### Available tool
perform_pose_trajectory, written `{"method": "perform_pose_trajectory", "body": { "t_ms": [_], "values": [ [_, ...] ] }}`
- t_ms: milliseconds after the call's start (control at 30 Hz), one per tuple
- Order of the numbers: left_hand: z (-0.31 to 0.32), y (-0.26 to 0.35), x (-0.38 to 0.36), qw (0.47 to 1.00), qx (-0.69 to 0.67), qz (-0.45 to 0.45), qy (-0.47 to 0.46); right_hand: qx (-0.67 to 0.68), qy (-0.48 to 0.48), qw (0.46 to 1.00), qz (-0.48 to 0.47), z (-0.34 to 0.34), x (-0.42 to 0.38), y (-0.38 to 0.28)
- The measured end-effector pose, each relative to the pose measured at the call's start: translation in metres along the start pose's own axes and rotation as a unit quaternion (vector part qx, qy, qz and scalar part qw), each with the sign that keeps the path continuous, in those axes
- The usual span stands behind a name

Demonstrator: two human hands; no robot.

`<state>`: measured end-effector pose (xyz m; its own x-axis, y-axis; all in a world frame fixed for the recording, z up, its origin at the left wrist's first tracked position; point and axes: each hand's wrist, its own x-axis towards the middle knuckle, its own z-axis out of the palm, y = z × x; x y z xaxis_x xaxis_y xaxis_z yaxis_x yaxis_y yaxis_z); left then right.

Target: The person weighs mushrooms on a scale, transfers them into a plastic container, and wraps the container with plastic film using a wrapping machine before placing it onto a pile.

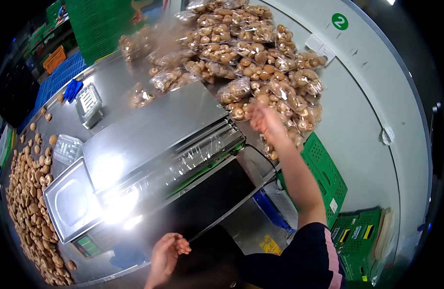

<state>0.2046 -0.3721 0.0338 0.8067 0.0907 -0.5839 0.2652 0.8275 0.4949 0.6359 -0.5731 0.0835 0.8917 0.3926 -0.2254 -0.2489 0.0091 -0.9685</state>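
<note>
My right hand (266, 118) is stretched out at the near side of a big pile of clear-wrapped mushroom packs (250, 53); its fingers are blurred, and whether they touch a pack I cannot tell. Near the bottom edge, my left hand (169, 250) is raised in front of my body with fingers curled and apart, holding nothing. Between the hands lies the metal wrapping machine (159, 120), with a roll of clear film (198, 156) along its near side. The metal tray of a scale (72, 200) stands at the machine's left end.
Loose mushrooms (32, 207) cover the table's left side. Two clear plastic trays (88, 106) (68, 149) and a blue glove (73, 90) lie behind the scale. Green crates (323, 173) stand at right below the pale wall (361, 120). A blurred pack hangs near the back.
</note>
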Motion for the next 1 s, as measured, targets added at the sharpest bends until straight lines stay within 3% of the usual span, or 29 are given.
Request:
{"method": "perform_pose_trajectory", "body": {
  "t_ms": [133,333,433,467,600,667,733,767,867,1000],
  "values": [
    [-0.02,0.004,-0.012,0.998,-0.022,0.033,0.04,-0.097,-0.088,0.991,0.04,0.062,-0.01,0.033],
    [-0.052,0.005,-0.033,0.988,-0.067,0.082,0.11,-0.24,-0.159,0.955,-0.071,0.16,-0.014,0.009],
    [-0.068,0.008,-0.042,0.986,-0.092,0.074,0.115,-0.249,-0.194,0.941,-0.121,0.21,-0.033,0.013],
    [-0.073,0.011,-0.045,0.988,-0.088,0.067,0.111,-0.279,-0.22,0.911,-0.211,0.222,-0.034,0.02],
    [-0.109,0.033,-0.062,0.992,-0.1,0.043,0.066,-0.412,-0.22,0.833,-0.296,0.287,-0.073,0.018],
    [-0.133,0.051,-0.077,0.993,-0.102,0.052,0.03,-0.407,-0.213,0.835,-0.303,0.326,-0.092,0.018],
    [-0.158,0.072,-0.098,0.991,-0.11,0.073,0.033,-0.382,-0.233,0.865,-0.226,0.367,-0.103,0.018],
    [-0.173,0.082,-0.109,0.989,-0.098,0.095,0.051,-0.374,-0.237,0.878,-0.18,0.389,-0.108,0.02],
    [-0.221,0.107,-0.142,0.979,-0.072,0.14,0.125,-0.291,-0.248,0.905,-0.184,0.466,-0.109,0.036],
    [-0.293,0.131,-0.187,0.964,-0.054,0.173,0.196,-0.397,-0.286,0.808,-0.329,0.57,-0.087,0.075]
  ]
}}
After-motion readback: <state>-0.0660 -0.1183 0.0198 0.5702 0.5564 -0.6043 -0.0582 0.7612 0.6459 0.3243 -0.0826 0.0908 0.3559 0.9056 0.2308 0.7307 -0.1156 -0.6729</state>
